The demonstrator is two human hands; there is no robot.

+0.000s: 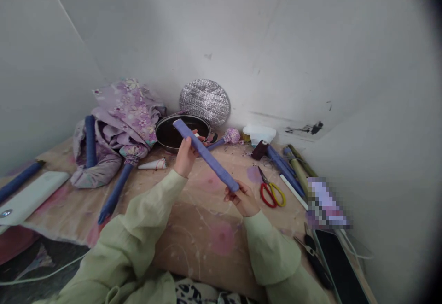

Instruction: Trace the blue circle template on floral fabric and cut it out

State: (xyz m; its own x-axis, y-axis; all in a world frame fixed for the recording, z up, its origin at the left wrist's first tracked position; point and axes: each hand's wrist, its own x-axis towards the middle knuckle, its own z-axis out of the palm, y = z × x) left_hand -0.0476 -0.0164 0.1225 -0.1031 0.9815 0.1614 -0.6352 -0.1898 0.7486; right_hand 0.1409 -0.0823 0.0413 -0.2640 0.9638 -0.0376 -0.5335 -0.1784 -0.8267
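A long stick wrapped in blue-violet cloth (210, 159) is held at a slant above the table, its far end up to the left and its near end down to the right. My left hand (186, 156) is closed around its upper part. At the lower end, the fingers of my right hand (243, 197) pinch the tip. Behind the stick stands a black pan (167, 133), partly hidden by it. Another blue stick (216, 144) with a gathered floral cloth head (231, 135) lies beyond my hands.
Red-and-yellow scissors (272, 193), a dark thread spool (260, 150) and blue wrapped sticks (285, 168) lie at the right. Pliers (315, 255) and a phone (340, 267) are nearer. Floral cloth (127, 115) is heaped at the left, near a white power bank (37, 198). A silver disc (205, 101) leans on the wall.
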